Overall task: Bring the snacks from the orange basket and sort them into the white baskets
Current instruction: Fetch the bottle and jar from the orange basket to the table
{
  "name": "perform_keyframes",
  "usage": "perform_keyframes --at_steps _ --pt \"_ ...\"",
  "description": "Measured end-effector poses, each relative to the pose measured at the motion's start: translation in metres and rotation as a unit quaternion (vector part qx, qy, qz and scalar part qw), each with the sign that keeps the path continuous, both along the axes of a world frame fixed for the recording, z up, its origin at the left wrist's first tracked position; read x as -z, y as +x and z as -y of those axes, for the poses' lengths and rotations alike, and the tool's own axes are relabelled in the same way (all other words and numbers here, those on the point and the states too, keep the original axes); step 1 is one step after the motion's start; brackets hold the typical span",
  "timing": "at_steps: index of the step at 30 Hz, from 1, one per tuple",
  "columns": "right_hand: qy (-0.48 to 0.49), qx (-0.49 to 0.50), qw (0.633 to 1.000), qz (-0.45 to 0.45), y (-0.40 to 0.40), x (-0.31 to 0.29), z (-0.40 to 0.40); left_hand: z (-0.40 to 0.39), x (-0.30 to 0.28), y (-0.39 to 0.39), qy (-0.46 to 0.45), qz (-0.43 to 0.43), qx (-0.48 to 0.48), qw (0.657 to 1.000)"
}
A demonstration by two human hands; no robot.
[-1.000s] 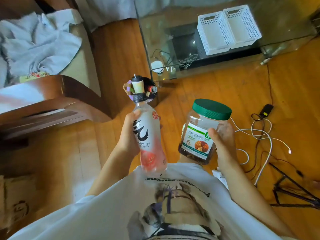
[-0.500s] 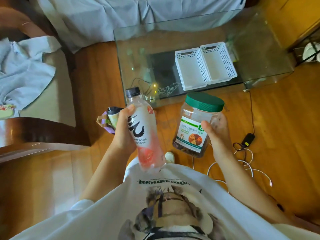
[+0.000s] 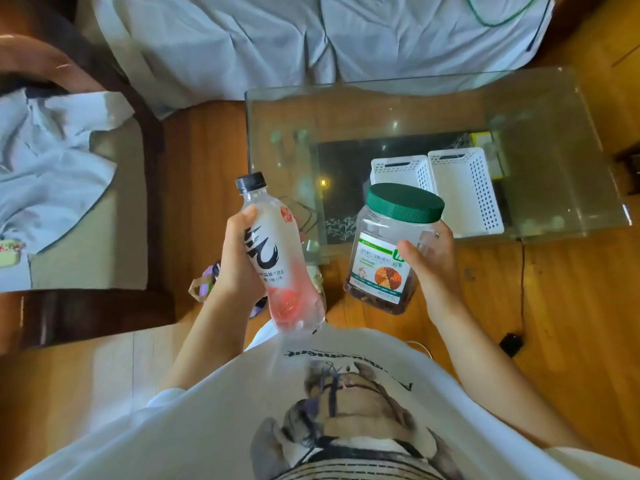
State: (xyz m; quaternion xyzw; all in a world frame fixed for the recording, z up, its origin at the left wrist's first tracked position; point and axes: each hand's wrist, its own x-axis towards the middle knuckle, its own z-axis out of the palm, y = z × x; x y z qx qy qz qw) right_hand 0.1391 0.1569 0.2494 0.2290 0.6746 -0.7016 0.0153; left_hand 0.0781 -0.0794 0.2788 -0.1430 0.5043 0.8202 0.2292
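My left hand [image 3: 239, 268] is wrapped around a black-capped drink bottle [image 3: 277, 254] tilted toward eleven o'clock, my right hand [image 3: 431, 268] grips a green-lidded snack jar [image 3: 391, 251], and at one o'clock two white baskets [image 3: 446, 188] sit side by side, touching, on the glass table [image 3: 554, 133].

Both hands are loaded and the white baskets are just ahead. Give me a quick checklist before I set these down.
1. Left hand wrapped around the bottle: ok.
2. Right hand gripping the jar: ok.
3. Jar lid on: ok.
4. Bottle cap on: ok.
5. Right basket looks empty: ok.
6. Left basket empty: cannot tell, the jar hides most of it.
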Motion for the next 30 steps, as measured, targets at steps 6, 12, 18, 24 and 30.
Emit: perform_keyframes --at_steps 6,12,18,24,30 --pt "0.025 -0.013 1.000 -0.007 -0.100 0.002 -0.015 -0.015 0.000 -0.104 -0.111 -0.038 0.030 0.993" --pt "0.058 -0.039 0.997 0.037 -0.171 0.045 -0.019 -0.033 0.032 -0.176 -0.242 -0.027 0.024 0.970" --pt "0.090 -0.078 0.985 0.122 -0.237 0.124 -0.030 -0.048 0.101 -0.228 -0.368 0.028 0.019 0.929" --pt "0.144 -0.104 0.977 0.117 -0.285 0.199 -0.032 -0.070 0.177 -0.265 -0.462 0.030 0.007 0.886" --pt "0.190 -0.119 0.969 0.100 -0.315 0.251 -0.023 -0.076 0.233 -0.274 -0.480 0.063 0.000 0.875"
